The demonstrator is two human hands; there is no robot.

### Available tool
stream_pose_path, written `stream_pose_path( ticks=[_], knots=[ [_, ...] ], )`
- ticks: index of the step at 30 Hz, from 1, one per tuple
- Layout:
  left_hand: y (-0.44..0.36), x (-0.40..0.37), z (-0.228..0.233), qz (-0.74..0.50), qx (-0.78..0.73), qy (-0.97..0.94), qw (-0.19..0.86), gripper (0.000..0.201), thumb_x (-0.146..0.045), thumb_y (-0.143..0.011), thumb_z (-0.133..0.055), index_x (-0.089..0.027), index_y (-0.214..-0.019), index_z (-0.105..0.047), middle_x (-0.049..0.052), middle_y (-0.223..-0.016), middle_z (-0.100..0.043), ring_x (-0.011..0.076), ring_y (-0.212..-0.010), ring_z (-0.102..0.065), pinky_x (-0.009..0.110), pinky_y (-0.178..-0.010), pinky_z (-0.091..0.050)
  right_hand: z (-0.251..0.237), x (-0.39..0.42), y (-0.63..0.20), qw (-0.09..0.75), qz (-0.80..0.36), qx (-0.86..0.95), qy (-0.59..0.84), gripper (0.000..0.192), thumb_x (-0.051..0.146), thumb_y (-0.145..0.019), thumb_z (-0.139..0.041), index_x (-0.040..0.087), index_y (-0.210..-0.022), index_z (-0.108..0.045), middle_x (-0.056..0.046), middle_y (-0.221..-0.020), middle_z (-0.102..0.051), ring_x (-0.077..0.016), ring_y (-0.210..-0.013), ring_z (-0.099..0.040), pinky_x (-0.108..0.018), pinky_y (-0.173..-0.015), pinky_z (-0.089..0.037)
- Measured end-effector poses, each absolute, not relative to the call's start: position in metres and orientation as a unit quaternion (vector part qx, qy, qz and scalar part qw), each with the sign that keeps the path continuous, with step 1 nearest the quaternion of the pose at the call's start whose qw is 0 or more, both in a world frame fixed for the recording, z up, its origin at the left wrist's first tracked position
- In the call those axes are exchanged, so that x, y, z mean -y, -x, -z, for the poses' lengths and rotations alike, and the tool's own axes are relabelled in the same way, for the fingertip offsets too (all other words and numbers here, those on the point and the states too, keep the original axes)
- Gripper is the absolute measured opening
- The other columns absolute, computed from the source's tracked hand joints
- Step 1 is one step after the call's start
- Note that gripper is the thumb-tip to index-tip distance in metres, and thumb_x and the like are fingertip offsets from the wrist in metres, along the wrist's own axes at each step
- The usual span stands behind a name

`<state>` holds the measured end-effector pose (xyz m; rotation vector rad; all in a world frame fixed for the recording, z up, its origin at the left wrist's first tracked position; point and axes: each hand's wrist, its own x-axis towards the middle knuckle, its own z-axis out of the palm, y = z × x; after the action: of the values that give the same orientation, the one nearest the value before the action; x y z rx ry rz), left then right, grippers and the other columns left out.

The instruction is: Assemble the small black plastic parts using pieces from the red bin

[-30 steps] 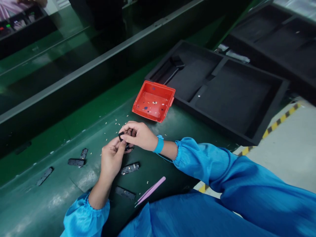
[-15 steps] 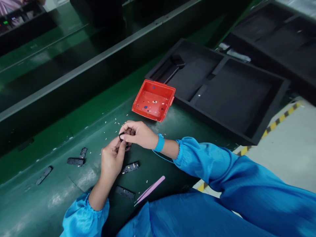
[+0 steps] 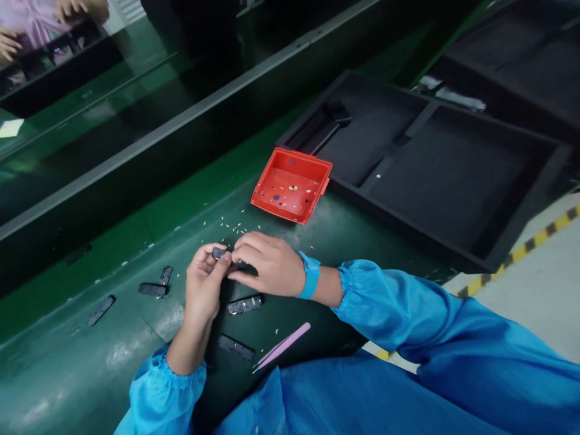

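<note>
Between the thumb and fingers of my left hand (image 3: 205,283) is a narrow black plastic part (image 3: 219,253), tilted above the green work surface. My right hand (image 3: 272,266), wearing a blue wrist strap (image 3: 310,275), closes over the part's right end; its fingertips partly hide that end. Just below the hands lies a similar black part with small metallic spots (image 3: 245,304). Nearer my body another black part (image 3: 236,347) rests beside pink tweezers (image 3: 283,345). Two touching black pieces (image 3: 153,289) and a separate black strip (image 3: 101,310) lie to the left.
A red bin (image 3: 292,187) with small scraps stands beyond my hands, against a large black tray (image 3: 435,223) holding a dark brush-like tool (image 3: 333,127). Tiny pale bits (image 3: 235,228) are scattered before the bin. Across a metal rail (image 3: 199,112), another person's hands (image 3: 81,9) show.
My right hand has turned, its back now facing up, and sits at the right end of the part. More of the black part shows in my left fingers. The view has shifted slightly left.
</note>
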<state>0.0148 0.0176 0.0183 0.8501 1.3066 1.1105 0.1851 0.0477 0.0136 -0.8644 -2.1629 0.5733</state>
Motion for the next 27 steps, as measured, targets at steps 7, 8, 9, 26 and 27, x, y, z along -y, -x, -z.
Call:
stream_pose_path(
  ticks=[7, 8, 9, 26, 27],
  knots=[
    [0.021, 0.012, -0.037, -0.368, -0.643, -0.584, 0.332, 0.038, -0.042, -0.101, -0.048, -0.023, -0.133, -0.056, 0.012, -0.137, -0.06, 0.0266, -0.122, -0.062, 0.042, -0.093, -0.058, -0.033, -0.031, -0.195, 0.181, -0.193, 0.911, 0.317, 0.009, 0.024, -0.093, -0.066, 0.017, -0.094, -0.061, -0.007, -0.094, -0.063, -0.0198, -0.083, -0.059, -0.032, -0.068, -0.046],
    [0.026, 0.017, -0.041, -0.323, -0.628, -0.645, 0.292, 0.039, -0.041, -0.099, -0.053, -0.025, -0.135, -0.055, 0.012, -0.141, -0.057, 0.028, -0.128, -0.057, 0.044, -0.097, -0.056, -0.037, -0.028, -0.196, 0.16, -0.193, 0.922, 0.294, 0.01, 0.026, -0.094, -0.066, 0.017, -0.094, -0.061, -0.006, -0.095, -0.063, -0.0198, -0.082, -0.059, -0.032, -0.068, -0.046],
    [0.031, 0.022, -0.043, -0.267, -0.6, -0.702, 0.276, 0.042, -0.039, -0.096, -0.06, -0.025, -0.135, -0.055, 0.012, -0.141, -0.057, 0.029, -0.13, -0.055, 0.046, -0.101, -0.053, -0.04, -0.024, -0.196, 0.142, -0.194, 0.933, 0.268, 0.01, 0.027, -0.095, -0.064, 0.017, -0.094, -0.061, -0.006, -0.094, -0.063, -0.0198, -0.082, -0.059, -0.032, -0.068, -0.046],
    [0.155, -0.05, -0.068, 0.004, -0.743, -0.669, 0.034, 0.044, -0.007, -0.093, -0.043, -0.019, -0.129, -0.066, 0.013, -0.134, -0.064, 0.027, -0.127, -0.057, 0.04, -0.111, -0.043, -0.028, -0.028, -0.193, 0.112, -0.316, 0.905, 0.262, 0.034, 0.046, -0.087, -0.075, 0.018, -0.095, -0.058, -0.005, -0.093, -0.066, -0.0224, -0.082, -0.065, -0.035, -0.07, -0.049],
    [0.179, -0.064, -0.069, 0.01, -0.77, -0.637, 0.009, 0.05, -0.003, -0.091, -0.041, -0.014, -0.135, -0.061, 0.017, -0.143, -0.057, 0.0312, -0.133, -0.052, 0.046, -0.115, -0.038, -0.027, -0.032, -0.193, 0.115, -0.324, 0.899, 0.271, 0.03, 0.045, -0.09, -0.071, 0.018, -0.095, -0.058, -0.004, -0.093, -0.066, -0.0219, -0.082, -0.065, -0.035, -0.071, -0.048]
  ],
)
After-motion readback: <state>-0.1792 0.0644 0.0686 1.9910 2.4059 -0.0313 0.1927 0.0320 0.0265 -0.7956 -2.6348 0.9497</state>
